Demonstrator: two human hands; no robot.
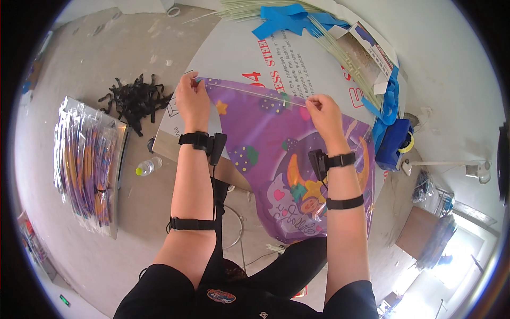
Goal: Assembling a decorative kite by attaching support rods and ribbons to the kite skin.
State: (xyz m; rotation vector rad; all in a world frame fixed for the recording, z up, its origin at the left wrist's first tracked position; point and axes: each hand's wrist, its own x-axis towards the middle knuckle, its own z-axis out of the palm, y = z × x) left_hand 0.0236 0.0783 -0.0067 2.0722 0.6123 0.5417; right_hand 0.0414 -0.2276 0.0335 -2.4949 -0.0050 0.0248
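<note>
A thin, glossy purple sheet (249, 125) printed with cartoon pictures, stars and strawberries lies partly on the table and hangs over its near edge toward my lap. Along its far edge runs a slim pale rod (249, 90). My left hand (192, 98) is closed on the sheet's far left corner, by the rod's left end. Farther right, my right hand (325, 114) pinches the same edge between thumb and fingers, near the rod's other end. The fingertips partly cover what they grip.
Blue strips (289, 20), a bundle of thin pale rods (345, 56) and an opened box (366, 45) lie on the printed table board (228, 53). A blue tape dispenser (394, 143) sits at right. Leftward are black straps (137, 101), a bottle (149, 166) and stacked plastic-wrapped packs (87, 165).
</note>
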